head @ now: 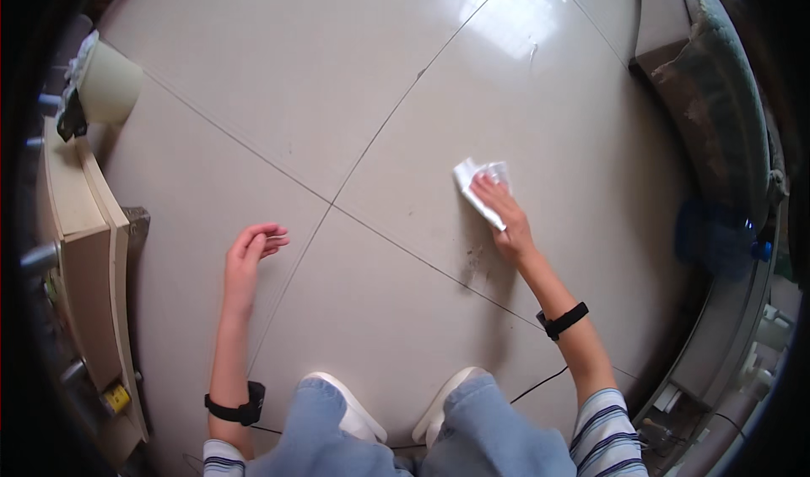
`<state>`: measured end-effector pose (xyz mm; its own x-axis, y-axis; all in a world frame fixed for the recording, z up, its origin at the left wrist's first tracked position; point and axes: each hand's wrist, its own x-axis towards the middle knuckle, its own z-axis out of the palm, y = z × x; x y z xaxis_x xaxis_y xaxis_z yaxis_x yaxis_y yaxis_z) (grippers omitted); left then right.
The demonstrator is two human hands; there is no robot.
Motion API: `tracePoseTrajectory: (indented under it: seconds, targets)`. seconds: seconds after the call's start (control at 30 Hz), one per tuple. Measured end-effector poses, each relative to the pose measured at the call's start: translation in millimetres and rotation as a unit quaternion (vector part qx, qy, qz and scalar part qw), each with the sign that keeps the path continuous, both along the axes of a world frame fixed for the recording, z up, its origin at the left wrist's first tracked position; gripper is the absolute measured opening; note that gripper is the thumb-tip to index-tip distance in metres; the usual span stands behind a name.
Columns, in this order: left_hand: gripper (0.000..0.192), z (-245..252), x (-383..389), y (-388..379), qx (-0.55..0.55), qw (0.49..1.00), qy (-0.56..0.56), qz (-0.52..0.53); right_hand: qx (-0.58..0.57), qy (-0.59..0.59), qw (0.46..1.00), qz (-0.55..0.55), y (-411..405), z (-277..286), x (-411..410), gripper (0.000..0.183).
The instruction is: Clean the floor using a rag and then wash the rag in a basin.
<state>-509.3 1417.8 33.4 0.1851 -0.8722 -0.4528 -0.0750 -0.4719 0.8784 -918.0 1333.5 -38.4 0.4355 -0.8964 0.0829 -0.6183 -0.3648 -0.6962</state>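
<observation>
My right hand (pixel 502 205) holds a folded white tissue (pixel 470 179), with the fingers laid over it. The tissue is just above or against the glossy beige tiled floor (pixel 380 274); which of the two I cannot tell. A patch of dark smudges (pixel 473 258) marks the tile a little nearer to me than that hand. Over the floor to the left hovers my left hand (pixel 255 246), its fingers loosely bent and nothing in them. Black straps with small dark devices go round both forearms.
On the left stand a cream waste bin (pixel 114 84) with a bag in it and a light wooden cabinet (pixel 88 287). A worn upholstered sofa (pixel 715 97) and a blue plastic water bottle (pixel 715 239) line the right. A black cable (pixel 538 385) runs by my white shoes (pixel 354 407).
</observation>
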Motion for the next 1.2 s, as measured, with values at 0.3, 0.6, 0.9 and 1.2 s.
tracePoseTrajectory:
  seconds: [0.3,0.6,0.9,1.2]
  targets:
    - [0.026,54.2,-53.4,-15.7,0.000,0.988,0.019,-0.151,0.133,-0.081,0.980,0.121,87.1,29.5,-21.6,0.043]
    - [0.026,42.3,-24.3,40.8,0.050,0.998,-0.011,-0.035,0.084,-0.224,0.967,-0.088,12.7,30.3,-2.8,0.032]
    - [0.024,29.5,-16.2,59.3,0.033,0.999,-0.001,-0.008,0.045,-0.008,0.990,0.137,21.3,-2.8,25.4,0.075]
    - [0.024,29.4,-8.5,77.6,0.033,0.999,0.009,0.019,0.175,-0.249,0.945,-0.116,-0.6,21.6,12.7,0.033]
